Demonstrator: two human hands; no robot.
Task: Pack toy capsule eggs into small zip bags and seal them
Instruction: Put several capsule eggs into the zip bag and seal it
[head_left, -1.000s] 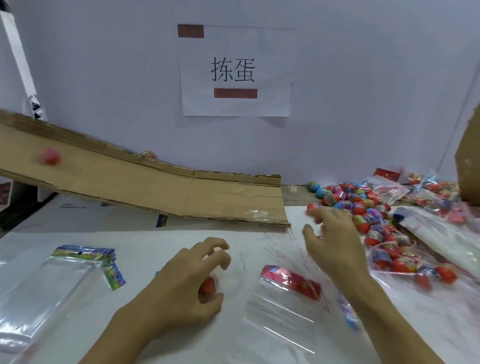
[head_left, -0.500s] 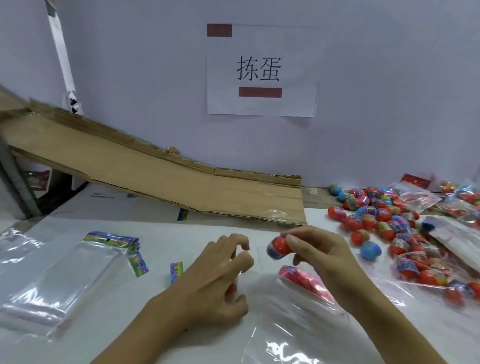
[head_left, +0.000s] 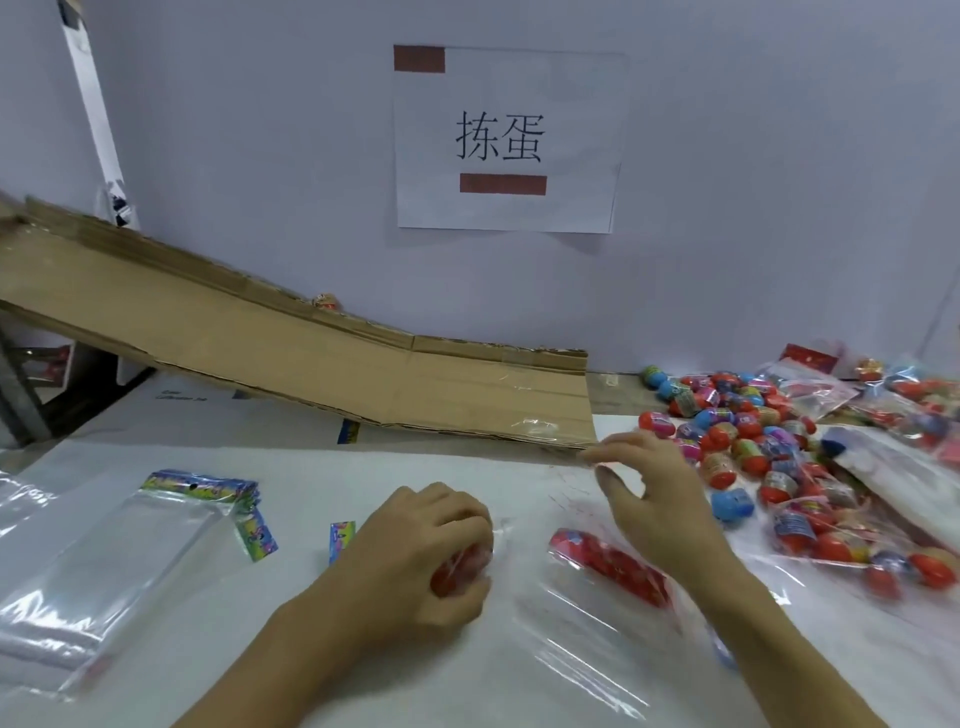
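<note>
White table (head_left: 156, 452) below a wall sign (head_left: 506, 140); left grip (head_left: 415, 551) clasps red egg (head_left: 460, 569), right grip (head_left: 654, 493) spread.

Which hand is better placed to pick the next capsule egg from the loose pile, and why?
Probably the right hand: it hovers open beside the loose egg pile. The left hand is curled round red eggs, farther from the pile.

A cardboard ramp (head_left: 311, 364) slopes down from the table's (head_left: 156, 675) far left edge toward its centre. A printed paper sign (head_left: 506, 140) is fixed to the wall (head_left: 753, 182) behind the table.
</note>
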